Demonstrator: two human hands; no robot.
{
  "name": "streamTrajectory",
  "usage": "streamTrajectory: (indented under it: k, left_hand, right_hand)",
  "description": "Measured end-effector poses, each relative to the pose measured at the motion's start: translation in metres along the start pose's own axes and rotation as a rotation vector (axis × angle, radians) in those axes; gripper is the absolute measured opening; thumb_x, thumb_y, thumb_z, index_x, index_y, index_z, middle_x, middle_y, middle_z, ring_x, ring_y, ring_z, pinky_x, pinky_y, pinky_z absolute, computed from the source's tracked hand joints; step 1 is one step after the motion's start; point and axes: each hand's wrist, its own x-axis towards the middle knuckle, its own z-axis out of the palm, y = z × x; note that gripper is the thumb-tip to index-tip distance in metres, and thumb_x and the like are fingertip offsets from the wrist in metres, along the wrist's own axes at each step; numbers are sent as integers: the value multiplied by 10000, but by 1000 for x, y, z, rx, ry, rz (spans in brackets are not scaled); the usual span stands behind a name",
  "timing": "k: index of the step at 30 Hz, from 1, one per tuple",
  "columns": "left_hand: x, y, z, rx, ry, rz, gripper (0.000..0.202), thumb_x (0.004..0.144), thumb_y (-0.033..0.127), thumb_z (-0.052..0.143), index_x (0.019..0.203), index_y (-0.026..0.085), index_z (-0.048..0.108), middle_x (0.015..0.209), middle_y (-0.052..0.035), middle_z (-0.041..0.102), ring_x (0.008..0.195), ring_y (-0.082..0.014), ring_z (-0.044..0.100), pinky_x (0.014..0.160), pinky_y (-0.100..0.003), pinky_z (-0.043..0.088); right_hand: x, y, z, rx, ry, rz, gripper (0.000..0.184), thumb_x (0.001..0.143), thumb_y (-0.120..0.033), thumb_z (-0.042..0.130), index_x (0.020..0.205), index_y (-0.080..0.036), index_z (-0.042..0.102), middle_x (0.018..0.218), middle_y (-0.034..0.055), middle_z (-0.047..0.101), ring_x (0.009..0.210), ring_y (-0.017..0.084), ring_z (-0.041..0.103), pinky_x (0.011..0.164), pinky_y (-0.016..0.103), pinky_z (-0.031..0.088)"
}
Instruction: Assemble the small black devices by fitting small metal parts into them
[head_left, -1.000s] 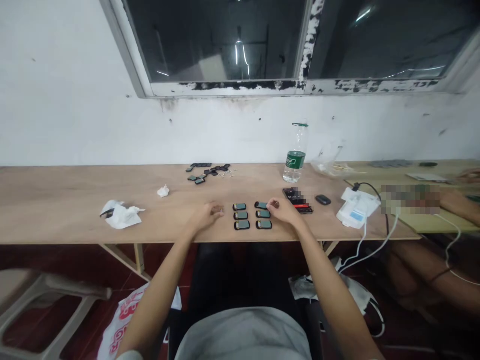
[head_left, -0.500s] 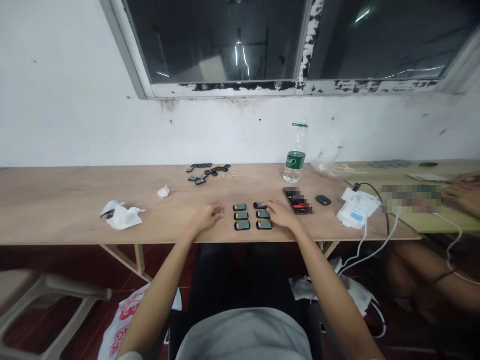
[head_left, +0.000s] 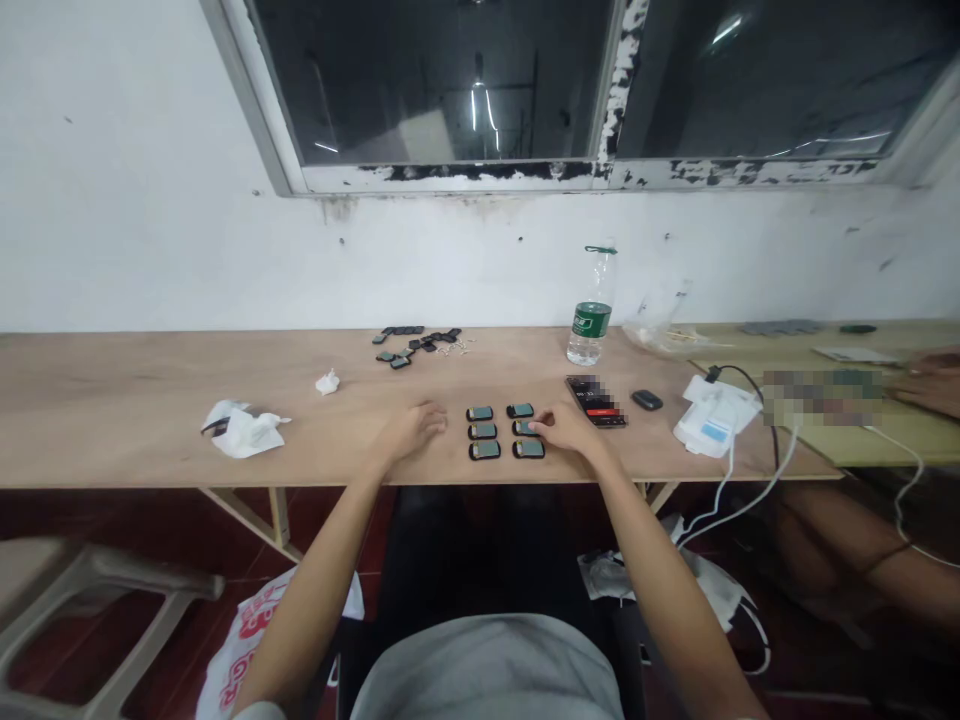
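Observation:
Several small black-edged electronic modules with grey-green faces lie in two columns before me, among them a left-column module [head_left: 482, 432] and a bottom right module [head_left: 529, 450]. My right hand [head_left: 564, 427] has its thumb and fingertips at the right end of the middle right module [head_left: 523, 428], covering part of it. That module still lies on the table, in line with its neighbours. Left of the columns, my left hand [head_left: 421, 428] rests on the wood, fingers loosely extended and nothing visible in them.
Farther back lies a loose group of similar modules [head_left: 400, 362] with small white bits. A water bottle [head_left: 589, 325], a phone [head_left: 592, 400], a black oval object [head_left: 646, 400] and a white cabled packet [head_left: 712, 420] are to the right. Crumpled tissue [head_left: 255, 433] is left. Another person's hand [head_left: 934, 380] shows far right.
My right hand has moved from the top right module toward me, onto the middle right one; the top right module is now uncovered. My left hand's fingers have straightened slightly.

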Motion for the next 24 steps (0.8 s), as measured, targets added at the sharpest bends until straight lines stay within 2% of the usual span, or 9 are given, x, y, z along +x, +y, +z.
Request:
streamTrajectory:
  k: [5, 8, 11, 13, 17, 20, 24]
  left_hand:
    - [-2, 9, -8, -4, 79, 24, 356, 911, 499, 586, 1090, 229, 733, 1233, -70, 682, 1030, -259, 691, 886, -322, 559]
    - [-4, 23, -12, -46, 94, 91, 397, 951, 523, 514, 932, 218, 767, 1205, -67, 684, 1029, -249, 689, 913, -316, 549]
    - [-6, 42, -12, -63, 142, 145, 455, 963, 532, 496, 777, 207, 755, 1087, -70, 713, 986, -239, 696, 927, -320, 543]
    - [-8, 55, -8, -73, 182, 178, 430, 958, 531, 518, 817, 202, 757, 1035, -75, 722, 940, -228, 701, 887, -314, 560]
    - [-10, 72, 8, -121, 217, 308, 325, 965, 457, 556, 1050, 209, 748, 1077, -81, 732, 945, -206, 710, 819, -288, 596]
    - [-11, 75, 19, -137, 231, 345, 294, 970, 406, 562, 1120, 219, 732, 1212, -89, 714, 1043, -218, 709, 884, -328, 607]
    - [-11, 71, 25, -148, 274, 427, 240, 962, 349, 595, 1085, 203, 740, 1285, -98, 691, 1077, -230, 715, 920, -351, 610]
  right_hand:
    - [2, -1, -3, 136, -30, 37, 145, 768, -337, 729, 731, -201, 694, 746, 48, 733, 681, 203, 658, 636, 286, 487]
    - [1, -8, -10, 293, -19, 49, 158, 763, -344, 732, 756, -200, 667, 779, 48, 738, 727, 209, 683, 680, 300, 529]
    - [-2, -21, -18, 417, 15, 34, 179, 774, -357, 728, 784, -195, 652, 810, 60, 740, 751, 213, 703, 717, 323, 562]
    - [-5, -34, -23, 500, 24, 35, 188, 782, -359, 728, 807, -194, 642, 827, 64, 737, 747, 214, 713, 698, 325, 582]
    - [-11, -58, -24, 674, -28, 28, 221, 819, -402, 702, 896, -203, 643, 901, 63, 723, 722, 216, 729, 595, 309, 602]
    - [-14, -67, -20, 691, -35, -22, 249, 835, -431, 696, 939, -206, 673, 934, 66, 721, 716, 210, 722, 599, 317, 618]
    - [-17, -74, -17, 685, -81, -80, 284, 852, -445, 692, 991, -198, 685, 923, 64, 729, 743, 207, 715, 643, 322, 631]
